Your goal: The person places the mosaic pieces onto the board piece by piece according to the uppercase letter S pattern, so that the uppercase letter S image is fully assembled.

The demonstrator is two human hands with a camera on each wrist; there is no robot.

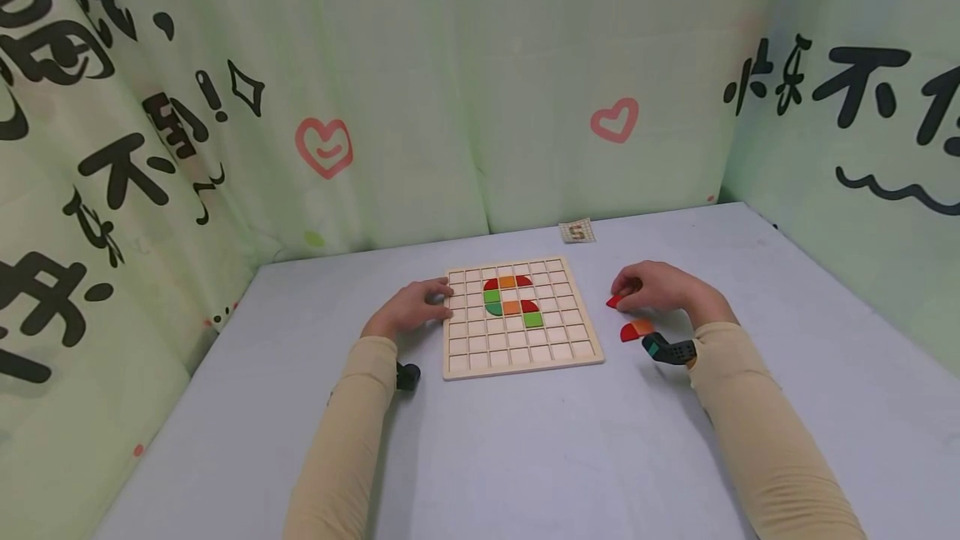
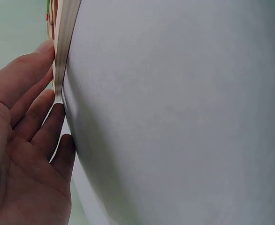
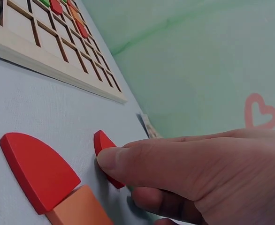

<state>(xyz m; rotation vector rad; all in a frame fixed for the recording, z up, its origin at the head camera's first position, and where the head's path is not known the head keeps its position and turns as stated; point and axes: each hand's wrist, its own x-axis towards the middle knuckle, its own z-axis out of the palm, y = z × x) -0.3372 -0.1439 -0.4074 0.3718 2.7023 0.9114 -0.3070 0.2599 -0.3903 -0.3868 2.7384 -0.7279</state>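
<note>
A square wooden grid board lies on the table, several red, orange and green pieces forming a curved line in its cells. My left hand is at the board's left edge; in the left wrist view the thumb touches the rim, and the other fingers extend loosely beside it. To the right of the board, my right hand pinches a red quarter-round piece at the tabletop. The fingers partly cover that piece. Nearer me lie another red quarter-round piece and an orange piece, touching each other.
A small patterned card lies near the table's back edge, beyond the board. Pale green curtains with black writing and pink hearts hang behind and beside the table. Each wrist wears a dark strapped device.
</note>
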